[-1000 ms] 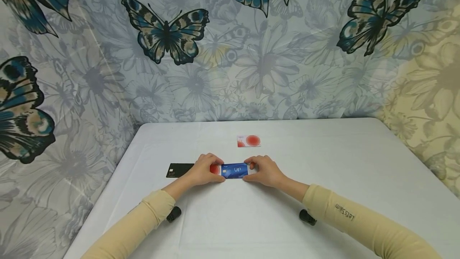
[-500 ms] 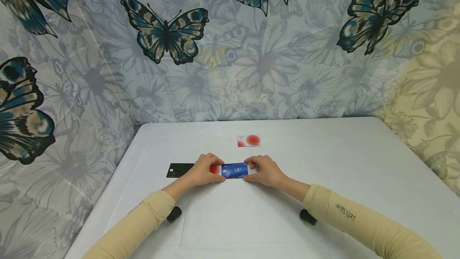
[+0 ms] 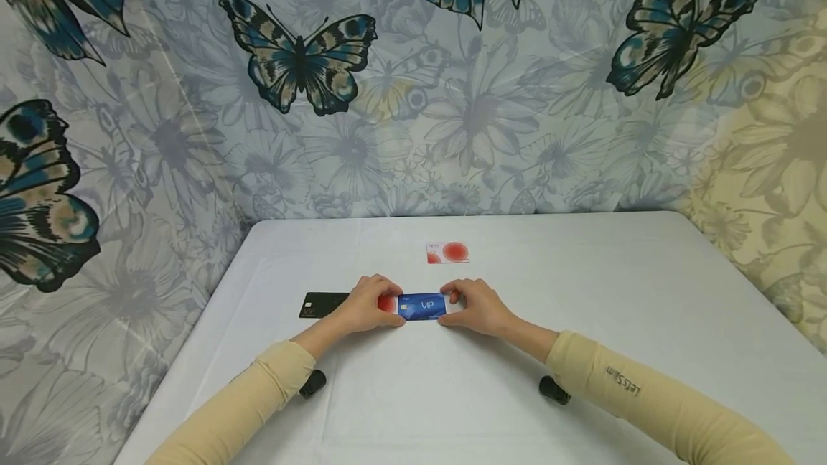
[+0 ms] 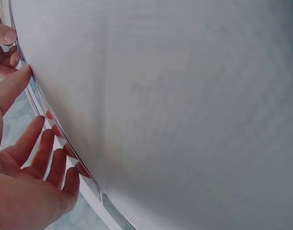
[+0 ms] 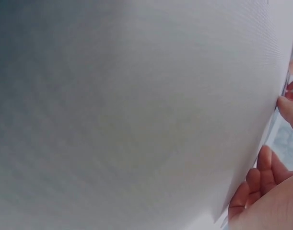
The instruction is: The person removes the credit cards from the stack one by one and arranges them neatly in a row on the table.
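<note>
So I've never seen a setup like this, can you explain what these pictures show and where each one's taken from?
There's no machine here, just a person's two bare hands: the left hand and the right hand. The wide view comes from a camera worn on the head, looking forward and down. The other two come from a camera on each wrist, so they mostly show white tabletop, with fingers at the side. On the white table lie a black card, a red-and-white card farther back, and a card with a red patch, partly hidden by the left hand. Both hands hold a blue VIP card, one at each end.
</note>
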The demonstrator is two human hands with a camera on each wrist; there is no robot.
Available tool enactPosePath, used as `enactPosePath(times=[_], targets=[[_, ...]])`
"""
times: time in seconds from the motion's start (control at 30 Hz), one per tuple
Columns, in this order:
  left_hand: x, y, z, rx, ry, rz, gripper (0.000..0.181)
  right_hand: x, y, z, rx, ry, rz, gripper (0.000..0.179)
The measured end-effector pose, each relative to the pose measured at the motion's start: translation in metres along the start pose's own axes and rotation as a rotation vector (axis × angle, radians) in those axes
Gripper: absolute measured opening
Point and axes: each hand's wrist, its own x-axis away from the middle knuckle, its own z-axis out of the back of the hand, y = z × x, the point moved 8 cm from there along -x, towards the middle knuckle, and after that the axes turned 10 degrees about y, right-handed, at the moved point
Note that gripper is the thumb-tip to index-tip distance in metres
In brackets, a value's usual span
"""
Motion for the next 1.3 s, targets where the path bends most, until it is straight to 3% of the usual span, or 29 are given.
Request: enactPosePath(times=[0.37,0.67,1.07,1.3], targets=[[0.005,0.017,-0.001,0.037,0.055,-0.054,0.052,0.009,-0.002,0.004,-0.025,0.003,0.024,0.045],[0.008,0.038,-0.004,0.147,0.067,-0.113,0.052,0.019,-0.005,0.006,-0.077,-0.015,0.001,0.044],[0.005,0.052,-0.014,0.189,0.044,-0.088,0.053,0.034,0.000,0.018,-0.078,0.009,0.044,0.039],[-0.009,0.056,-0.015,0.203,0.030,-0.093,0.053,0.032,0.009,0.025,-0.050,0.007,0.027,0.039]])
